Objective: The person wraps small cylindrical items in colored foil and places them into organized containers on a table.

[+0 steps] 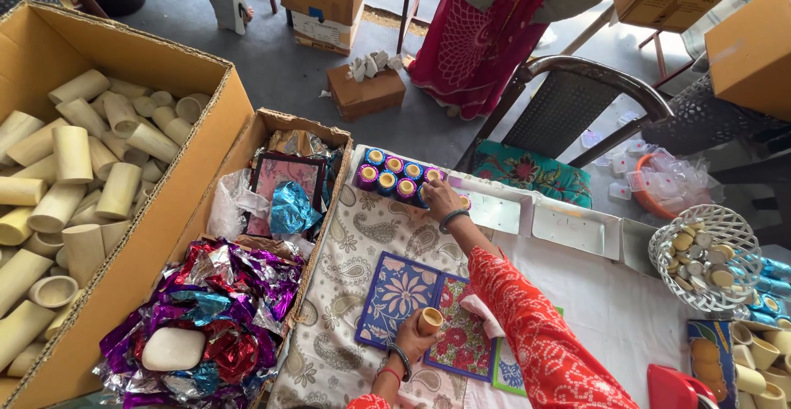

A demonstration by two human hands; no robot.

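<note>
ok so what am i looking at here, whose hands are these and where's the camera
There is no machine here. The one picture comes from a camera worn on a person's head, looking down at their own two bare hands over a table covered with cloth.

The left hand holds a small plain bamboo cup above some patterned fabric mats. The right hand, at the end of an orange sleeve, reaches out to a cluster of foil-wrapped cups in blue and purple.

To the left stand a large cardboard box of bamboo tubes and a smaller box of crumpled shiny foil. To the right is a white wire basket of small round pieces. Another person in pink stands beyond the table.
</note>
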